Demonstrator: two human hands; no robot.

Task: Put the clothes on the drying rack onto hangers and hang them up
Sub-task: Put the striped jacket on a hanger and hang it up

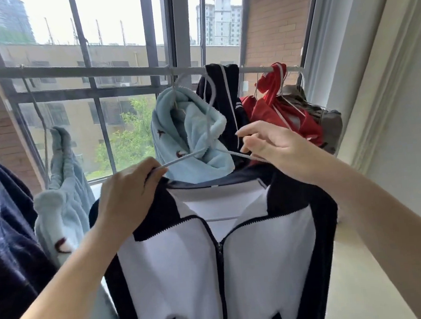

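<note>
A white fleece jacket [188, 268] with navy shoulders and a dark zip hangs in front of me on a thin white wire hanger [210, 123]. My left hand [128, 194] grips the hanger's left arm together with the jacket's navy shoulder. My right hand [272, 149] pinches the hanger's right arm at the other shoulder. The hanger's hook reaches up toward the grey rail [74, 72], level with the dark garment there; whether it sits on the rail I cannot tell.
On the rail hang a light blue fleece [188, 125], a dark striped garment [226, 86], red clothes [276, 107] and a grey-brown one [328, 121]. A navy fleece [4, 228] and another pale blue piece [62, 195] hang at left. Barred window behind; white wall at right.
</note>
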